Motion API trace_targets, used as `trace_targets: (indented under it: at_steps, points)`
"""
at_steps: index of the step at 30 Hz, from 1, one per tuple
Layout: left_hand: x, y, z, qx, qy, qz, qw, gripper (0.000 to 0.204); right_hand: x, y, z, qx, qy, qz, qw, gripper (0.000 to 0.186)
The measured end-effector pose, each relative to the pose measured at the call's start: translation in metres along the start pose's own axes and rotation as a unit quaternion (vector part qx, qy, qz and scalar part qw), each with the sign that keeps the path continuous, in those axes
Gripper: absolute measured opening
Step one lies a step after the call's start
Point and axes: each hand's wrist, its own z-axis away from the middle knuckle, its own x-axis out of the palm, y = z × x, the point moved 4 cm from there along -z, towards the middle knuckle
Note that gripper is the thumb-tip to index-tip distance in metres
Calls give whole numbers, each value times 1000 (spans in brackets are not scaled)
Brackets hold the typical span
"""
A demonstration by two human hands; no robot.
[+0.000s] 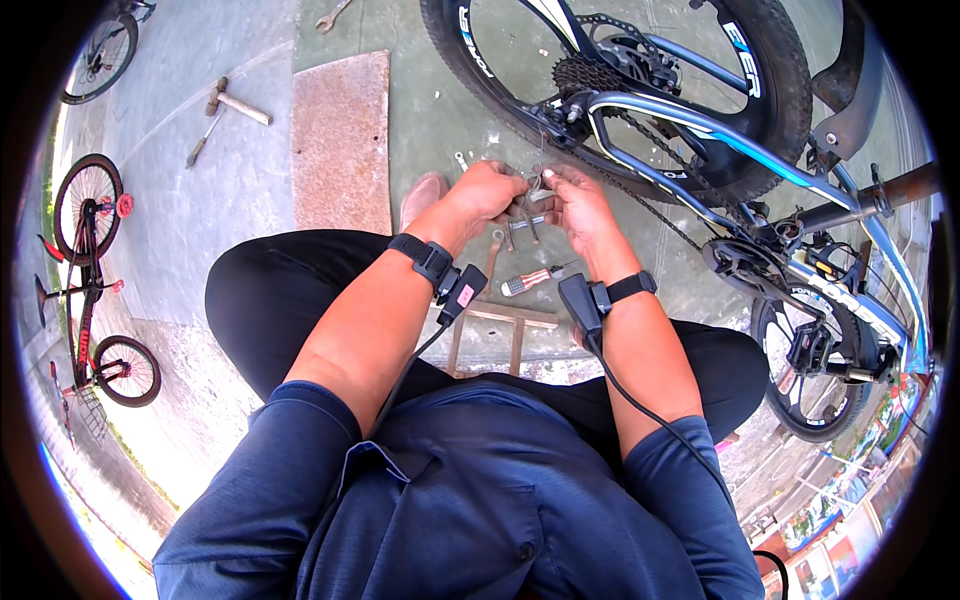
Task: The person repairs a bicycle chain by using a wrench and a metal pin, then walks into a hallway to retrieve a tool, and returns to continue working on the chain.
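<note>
My left hand (490,192) and my right hand (580,208) are close together in front of me, fingers pinched from both sides on a small metal part (537,192). Its exact kind is too small and too covered by fingers to make out. A thin wire seems to rise from it toward the rear wheel of a blue, white and black bicycle (700,128). Just below my hands lie several metal tools, among them a wrench (497,238). A screwdriver (530,281) with a striped red and white handle lies nearest my right wrist.
The bicycle's rear tyre (485,95) and chain (660,215) border my right hand. A reddish board (341,145) lies to the left, with a hammer (243,106) and another screwdriver (203,143) beyond it. A wooden frame (515,316) stands between my legs. A red bicycle (85,290) is farther left.
</note>
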Motion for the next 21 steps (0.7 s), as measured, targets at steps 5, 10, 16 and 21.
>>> trace_targets:
  at_steps: [5,10,16,21]
  points:
    - [1,-5,1,-10,-9,57,998,15,-4,13,8,13,-75,18,997,21]
    - [4,0,6,-20,-30,68,997,17,-4,17,12,5,-58,11,998,17]
    - [6,3,13,-27,-42,74,996,18,-3,18,16,-5,-48,37,998,14]
    - [9,5,14,-14,-29,50,998,19,-3,21,17,-4,-32,13,999,14]
